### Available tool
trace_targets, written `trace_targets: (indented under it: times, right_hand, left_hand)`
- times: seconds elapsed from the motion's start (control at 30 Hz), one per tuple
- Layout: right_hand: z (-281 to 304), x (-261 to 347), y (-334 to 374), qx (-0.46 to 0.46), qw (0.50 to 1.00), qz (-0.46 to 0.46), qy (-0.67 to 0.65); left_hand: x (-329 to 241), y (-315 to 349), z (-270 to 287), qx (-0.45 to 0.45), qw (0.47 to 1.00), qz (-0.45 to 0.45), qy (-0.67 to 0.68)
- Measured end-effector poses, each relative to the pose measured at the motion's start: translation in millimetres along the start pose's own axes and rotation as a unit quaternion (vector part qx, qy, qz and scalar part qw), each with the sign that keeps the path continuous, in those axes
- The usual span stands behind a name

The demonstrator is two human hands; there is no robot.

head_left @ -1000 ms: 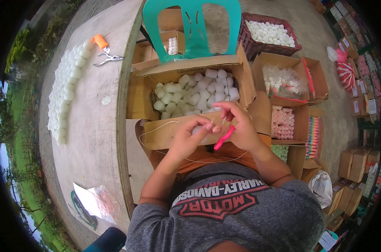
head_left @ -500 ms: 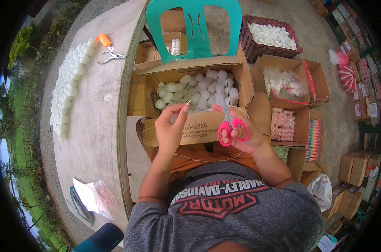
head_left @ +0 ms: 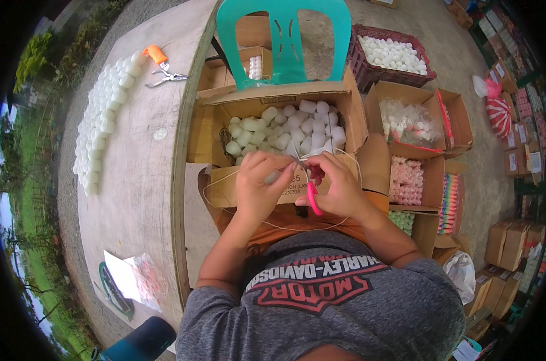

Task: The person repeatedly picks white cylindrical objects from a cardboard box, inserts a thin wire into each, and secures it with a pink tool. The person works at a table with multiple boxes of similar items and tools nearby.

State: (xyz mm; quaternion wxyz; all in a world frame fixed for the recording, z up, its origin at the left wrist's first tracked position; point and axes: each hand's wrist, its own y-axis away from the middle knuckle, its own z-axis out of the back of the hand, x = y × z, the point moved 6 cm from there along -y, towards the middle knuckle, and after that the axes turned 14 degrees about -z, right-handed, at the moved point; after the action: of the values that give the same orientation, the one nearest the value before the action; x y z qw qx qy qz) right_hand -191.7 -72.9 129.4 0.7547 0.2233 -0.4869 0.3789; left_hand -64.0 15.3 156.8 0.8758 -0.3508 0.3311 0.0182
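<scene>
My left hand (head_left: 262, 183) and my right hand (head_left: 338, 188) are close together over the near flap of an open cardboard box (head_left: 225, 188). A pair of pink-handled scissors (head_left: 313, 200) is in my right hand, blades toward my left fingertips. Pinched in my left fingers is the end of a thin white cord (head_left: 285, 229), at the blades; whether they cut it is hidden. The cord loops over my lap and round past my right hand. White rounded cylinders (head_left: 303, 127) fill the box just beyond both hands.
A pale table (head_left: 142, 180) on the left bears rows of white cylinders (head_left: 104, 114), pliers (head_left: 166, 77) and an orange-handled tool (head_left: 156, 55). A green plastic chair (head_left: 285, 42) stands beyond the box. Rightward are a dark red crate (head_left: 358, 60) and cardboard boxes (head_left: 417, 157) of packed pieces.
My hands have come together from apart. The scissors have turned from pointing up and away to reaching the cord at my left fingertips.
</scene>
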Motion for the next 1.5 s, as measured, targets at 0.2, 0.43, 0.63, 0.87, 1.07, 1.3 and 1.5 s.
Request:
trace_targets:
  times: [0.2,0.43,0.63,0.87,1.07,1.3,1.5]
  right_hand:
    - [3,-4,-1,0.024,0.999,-0.024,0.002]
    - [0,-21,1,0.021,0.997,-0.053,-0.049]
    - [6,-20,2,-0.001,0.97,-0.137,-0.202]
    - [24,2,0,-0.113,0.987,0.097,0.057]
    - [23,16,6,-0.105,0.982,0.154,0.026]
    - [13,0,11,-0.089,0.991,0.072,-0.065]
    - [19,3,11,-0.12,0.988,0.082,-0.046]
  left_hand:
    - [4,-3,3,-0.004,1.0,-0.013,-0.014]
    - [13,-1,1,-0.015,0.999,0.024,0.024]
    - [26,7,-4,-0.032,0.985,0.12,0.123]
    - [22,6,-9,-0.004,0.981,0.103,0.165]
    - [19,14,-22,0.048,0.977,0.12,0.17]
    - [5,12,-30,0.089,0.99,0.009,0.107]
    - [-12,4,-32,0.109,0.988,-0.009,0.108]
